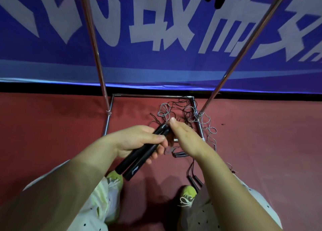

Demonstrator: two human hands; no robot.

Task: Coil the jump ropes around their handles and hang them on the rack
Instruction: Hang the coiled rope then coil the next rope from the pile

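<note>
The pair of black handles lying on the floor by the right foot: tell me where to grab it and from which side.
Grip the pair of black handles around the middle of both shafts, coming from above. They lie flat side by side on the red floor, so one hand can likely close over both. Their near ends are hidden behind the right arm, and the cord leaves the far ends, so the middle is clearest.

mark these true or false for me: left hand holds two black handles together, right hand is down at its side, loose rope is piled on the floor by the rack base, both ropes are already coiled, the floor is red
1. The left hand holds two black handles together. True.
2. The right hand hangs at the side. False: it is raised at the handles' top ends.
3. Loose rope lies tangled on the floor by the rack base. True.
4. Both ropes are already coiled. False: the cord lies in loose loops.
5. The floor is red. True.
</note>
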